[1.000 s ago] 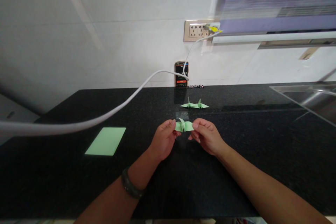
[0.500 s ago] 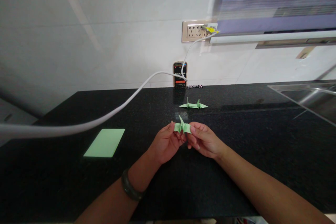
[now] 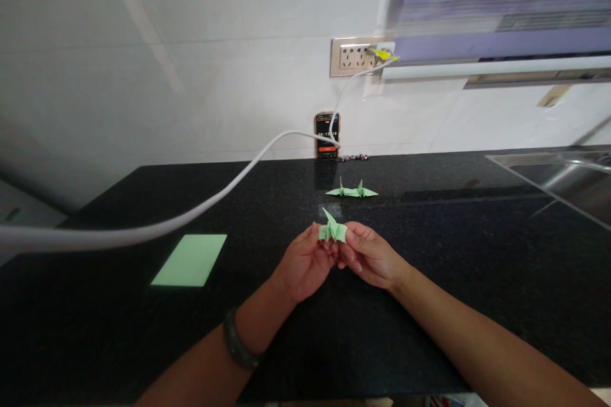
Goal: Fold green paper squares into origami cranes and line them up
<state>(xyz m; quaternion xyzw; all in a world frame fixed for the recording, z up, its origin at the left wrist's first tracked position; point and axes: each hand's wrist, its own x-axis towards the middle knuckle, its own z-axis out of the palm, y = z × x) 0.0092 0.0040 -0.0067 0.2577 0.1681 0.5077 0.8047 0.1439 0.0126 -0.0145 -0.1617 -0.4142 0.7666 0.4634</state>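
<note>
A small green folded paper crane (image 3: 331, 229) is held up over the black counter (image 3: 429, 254), pinched from both sides. My left hand (image 3: 304, 262) grips its left wing with thumb and fingers closed. On the other side, my right hand (image 3: 367, 254) pinches the right wing, and the two hands almost touch under the paper. A dark band sits on my left wrist. A second, finished green paper crane (image 3: 352, 190) lies flat on the counter a little beyond my hands.
A green paper sheet (image 3: 189, 259) lies on the counter at the left. A phone (image 3: 327, 135) leans on the white wall, below a socket (image 3: 353, 57); a white cable (image 3: 191, 213) sweeps left. A steel sink (image 3: 563, 178) sits at the right.
My hands have drawn closer together, folding the crane's wings up and narrowing it. The view shifted slightly.
</note>
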